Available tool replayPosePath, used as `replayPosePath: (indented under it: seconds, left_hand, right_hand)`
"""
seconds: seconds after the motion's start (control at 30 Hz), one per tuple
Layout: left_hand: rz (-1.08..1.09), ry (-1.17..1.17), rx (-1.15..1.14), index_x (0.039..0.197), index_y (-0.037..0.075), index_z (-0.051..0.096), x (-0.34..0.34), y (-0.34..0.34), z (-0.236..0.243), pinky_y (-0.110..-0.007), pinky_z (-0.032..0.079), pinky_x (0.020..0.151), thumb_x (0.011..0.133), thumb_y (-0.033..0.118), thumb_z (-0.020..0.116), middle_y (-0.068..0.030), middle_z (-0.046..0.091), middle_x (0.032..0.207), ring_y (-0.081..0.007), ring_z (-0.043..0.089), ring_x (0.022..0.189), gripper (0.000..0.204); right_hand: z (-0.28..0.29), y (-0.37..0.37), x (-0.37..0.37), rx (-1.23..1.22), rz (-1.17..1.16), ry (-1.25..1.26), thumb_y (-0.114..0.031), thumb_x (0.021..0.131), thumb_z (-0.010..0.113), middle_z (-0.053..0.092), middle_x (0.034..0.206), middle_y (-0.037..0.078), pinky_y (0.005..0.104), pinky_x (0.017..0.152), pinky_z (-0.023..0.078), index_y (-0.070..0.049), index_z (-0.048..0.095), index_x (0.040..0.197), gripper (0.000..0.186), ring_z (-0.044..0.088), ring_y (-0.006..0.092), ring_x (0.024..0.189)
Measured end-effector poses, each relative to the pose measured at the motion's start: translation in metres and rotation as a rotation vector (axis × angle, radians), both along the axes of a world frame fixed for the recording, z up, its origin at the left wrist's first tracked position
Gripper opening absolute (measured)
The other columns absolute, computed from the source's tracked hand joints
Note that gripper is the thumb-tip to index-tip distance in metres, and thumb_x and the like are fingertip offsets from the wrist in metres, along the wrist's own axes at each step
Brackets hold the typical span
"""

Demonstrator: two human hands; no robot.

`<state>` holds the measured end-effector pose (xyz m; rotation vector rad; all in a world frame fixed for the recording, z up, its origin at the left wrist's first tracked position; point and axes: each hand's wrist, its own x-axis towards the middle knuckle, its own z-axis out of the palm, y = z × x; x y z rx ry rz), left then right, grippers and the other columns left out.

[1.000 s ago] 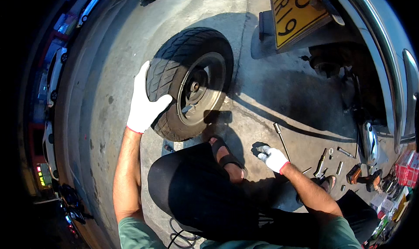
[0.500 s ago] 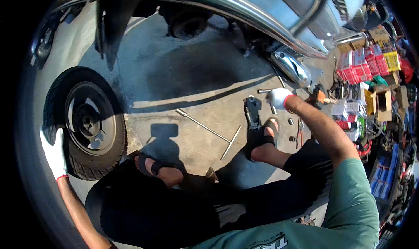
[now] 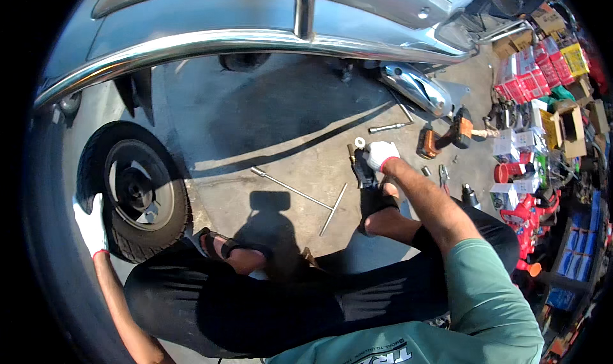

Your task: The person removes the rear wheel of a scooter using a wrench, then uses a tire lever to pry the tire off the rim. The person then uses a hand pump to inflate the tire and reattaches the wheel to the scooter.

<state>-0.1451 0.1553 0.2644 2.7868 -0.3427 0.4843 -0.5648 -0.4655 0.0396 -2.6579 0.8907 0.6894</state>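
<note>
My left hand [image 3: 92, 227], in a white glove with a red cuff, rests against the outer side of a scooter wheel [image 3: 131, 188] with a black tyre. Its thumb and fingers are spread on the tread. Out in front of my right foot, my right hand [image 3: 382, 156], gloved the same way, is closed at the upper end of a black metal part [image 3: 364, 174] on the floor. Its fingertips are hidden. Just beyond this hand lies a pale ring [image 3: 360, 142], with a socket extension [image 3: 387, 128] farther off.
A T-handle wrench [image 3: 297, 192] lies between my feet. To the right are an orange and black impact driver [image 3: 461, 129], pliers [image 3: 444, 178] and several parts boxes [image 3: 520, 77]. A scooter with a chrome bar [image 3: 255, 40] overhangs the far side, near a chrome cover [image 3: 418, 88].
My right hand has moved left and slightly nearer, from beside the socket extension to the black metal part. My left hand stays on the wheel. The view has shifted, showing more of the scooter.
</note>
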Motion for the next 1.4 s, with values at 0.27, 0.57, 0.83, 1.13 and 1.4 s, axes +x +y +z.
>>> replayPosePath:
  seconds: [0.27,0.57,0.83,1.13,1.4]
  left_hand:
    - [0.048,0.006,-0.021,0.146,-0.003,0.034,-0.029,-0.033,0.008,-0.042,0.035,0.11,0.083,0.041,0.073,-0.0283,0.047,0.139,-0.0378,0.045,0.131,0.087]
    - [0.092,-0.05,0.004,0.148,0.002,0.034,-0.034,-0.043,0.007,-0.042,0.036,0.11,0.081,0.044,0.074,-0.0263,0.046,0.141,-0.0375,0.044,0.132,0.088]
    - [0.116,-0.052,-0.012,0.147,0.0,0.036,-0.032,-0.028,0.005,-0.041,0.036,0.11,0.08,0.046,0.074,-0.026,0.045,0.142,-0.0371,0.045,0.132,0.09]
    - [0.127,-0.045,-0.018,0.147,-0.002,0.035,-0.037,-0.028,0.008,-0.04,0.035,0.111,0.079,0.049,0.073,-0.0265,0.043,0.144,-0.0371,0.042,0.134,0.093]
    - [0.104,-0.024,-0.058,0.145,-0.002,0.038,-0.029,-0.031,0.008,-0.041,0.04,0.107,0.077,0.045,0.075,-0.0295,0.049,0.138,-0.0385,0.049,0.128,0.091]
  right_hand:
    - [-0.051,0.054,0.051,-0.092,-0.421,-0.087,-0.021,0.087,0.057,0.063,0.119,0.02,0.0454,0.094,0.05,-0.004,0.062,0.112,0.031,0.064,0.0371,0.108]
    - [-0.065,0.061,0.086,0.271,-0.197,-0.753,-0.023,0.091,0.057,0.069,0.104,0.018,0.0453,0.088,0.048,-0.003,0.065,0.112,0.03,0.061,0.04,0.104]
    - [0.012,0.144,0.128,1.186,-0.6,-0.705,-0.01,0.098,0.051,0.066,0.076,0.008,0.0285,0.05,0.048,0.0,0.063,0.094,0.016,0.06,0.0149,0.058]
    - [0.019,0.168,0.132,1.276,-0.637,-0.599,-0.012,0.096,0.057,0.065,0.079,0.005,0.0274,0.05,0.047,-0.002,0.059,0.098,0.01,0.056,0.0119,0.057]
    - [0.04,0.19,0.124,1.107,-0.515,-0.572,-0.005,0.092,0.06,0.055,0.076,0.004,0.0283,0.045,0.048,-0.007,0.048,0.1,0.014,0.055,0.0133,0.053]
